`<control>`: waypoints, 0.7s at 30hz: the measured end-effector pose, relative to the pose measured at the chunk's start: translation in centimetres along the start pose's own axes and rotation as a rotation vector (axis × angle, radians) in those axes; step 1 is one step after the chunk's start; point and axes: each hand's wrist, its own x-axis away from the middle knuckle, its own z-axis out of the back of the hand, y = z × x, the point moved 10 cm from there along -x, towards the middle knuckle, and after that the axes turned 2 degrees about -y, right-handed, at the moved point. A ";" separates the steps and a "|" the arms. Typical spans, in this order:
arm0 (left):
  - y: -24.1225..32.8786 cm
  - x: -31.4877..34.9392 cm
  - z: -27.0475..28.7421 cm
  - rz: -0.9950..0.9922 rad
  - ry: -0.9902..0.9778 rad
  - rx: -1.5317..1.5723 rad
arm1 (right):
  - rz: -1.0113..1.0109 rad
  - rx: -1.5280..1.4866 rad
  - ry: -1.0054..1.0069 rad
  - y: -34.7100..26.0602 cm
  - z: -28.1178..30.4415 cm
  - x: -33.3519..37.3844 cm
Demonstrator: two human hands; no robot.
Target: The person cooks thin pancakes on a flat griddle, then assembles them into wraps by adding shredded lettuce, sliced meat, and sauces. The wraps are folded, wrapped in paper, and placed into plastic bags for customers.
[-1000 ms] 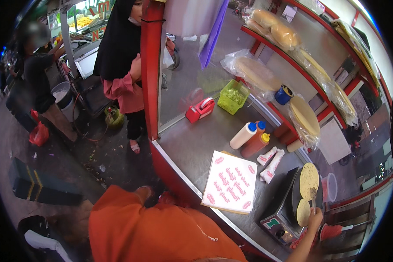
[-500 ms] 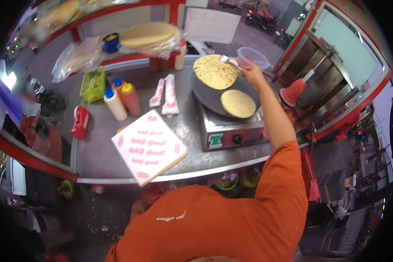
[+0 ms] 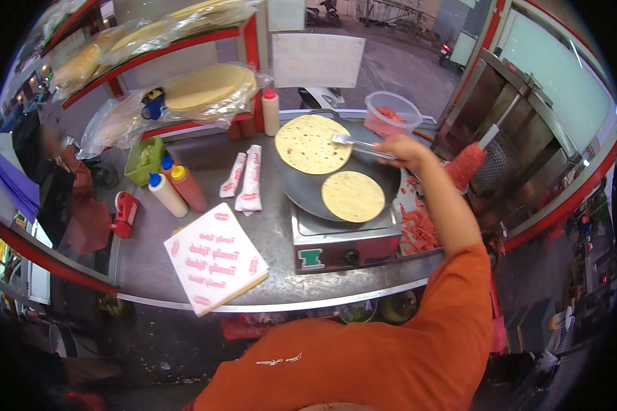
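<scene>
My right hand [image 3: 404,152] is closed round the handle of metal tongs [image 3: 363,145]. The tips of the tongs rest on the right side of a large browned flatbread [image 3: 310,145]. That flatbread lies over the far left part of a round dark griddle [image 3: 301,190], which sits on a steel gas stove [image 3: 346,252]. A smaller pale flatbread [image 3: 353,196] lies flat on the near part of the griddle. My left hand is out of sight, below or behind my orange shirt.
Left of the stove lie a stack of printed wrapping paper [image 3: 216,259], two wrapped rolls [image 3: 251,179], sauce bottles [image 3: 188,188], a green basket [image 3: 144,159] and a red tape dispenser [image 3: 125,214]. A clear tub [image 3: 393,114] stands behind; shredded red meat [image 3: 418,229] and a spit [image 3: 467,164] are right.
My right hand and the tongs have come lower, and the large flatbread lies flatter on the griddle. The whole view has shifted, with the counter sitting lower and further left.
</scene>
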 end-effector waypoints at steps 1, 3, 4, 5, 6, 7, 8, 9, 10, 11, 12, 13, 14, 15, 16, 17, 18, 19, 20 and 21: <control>0.2 0.3 -0.3 0.009 -0.001 -0.004 | 0.020 0.043 0.004 -0.1 -1.2 -1.9; 0.8 0.8 -0.8 0.025 0.000 -0.014 | 0.318 0.445 0.158 -5.0 -0.7 -3.8; 1.0 1.0 -1.0 0.033 0.001 -0.017 | 0.407 0.420 0.192 -6.6 -0.1 -3.5; 1.3 1.1 -1.2 0.039 0.003 -0.019 | 0.492 0.394 0.204 -8.5 1.0 -2.8; 1.4 1.3 -1.4 0.044 0.006 -0.028 | 0.661 0.361 0.241 -11.0 2.4 -1.0; 1.6 1.4 -1.6 0.048 0.005 -0.033 | 0.644 0.319 0.187 -11.6 3.2 -0.1; 1.7 1.5 -1.7 0.048 0.003 -0.034 | 0.703 0.268 0.155 -12.1 4.0 1.7; 1.8 1.5 -1.9 0.047 0.002 -0.035 | 0.825 0.201 0.061 -12.7 4.3 4.0; 1.8 1.6 -2.0 0.047 -0.002 -0.037 | 0.627 0.164 0.093 -10.9 6.3 4.3; 1.8 1.7 -2.1 0.042 -0.001 -0.036 | 0.548 0.092 0.002 -9.6 7.0 5.1; 1.8 1.7 -2.0 0.034 0.005 -0.041 | 0.409 0.195 0.129 -8.1 9.5 5.5; 1.7 1.9 -1.9 0.032 0.003 -0.048 | 0.317 0.264 0.198 -6.6 10.8 5.8; 1.8 1.9 -1.8 0.028 0.006 -0.052 | 0.207 0.352 0.155 -4.6 10.4 5.2; 1.6 2.1 -1.6 0.028 0.007 -0.054 | 0.089 0.443 0.116 -2.6 9.8 4.4; 1.6 2.0 -1.4 0.033 0.009 -0.060 | -0.062 0.572 0.154 -0.7 9.9 3.5; 1.4 2.1 -1.2 0.037 0.006 -0.064 | -0.051 0.234 0.112 0.5 7.3 1.8; 1.4 2.2 -1.0 0.046 0.000 -0.068 | -0.007 0.098 0.127 0.7 5.3 0.3; 1.3 2.2 -0.7 0.054 -0.004 -0.072 | 0.059 0.090 0.171 0.4 3.3 -1.0; 1.3 2.3 -0.3 0.059 -0.009 -0.069 | 0.097 0.343 0.081 -0.9 1.8 -2.1; 1.4 2.3 0.0 0.062 -0.016 -0.068 | 0.280 0.376 0.198 -3.5 2.2 -2.1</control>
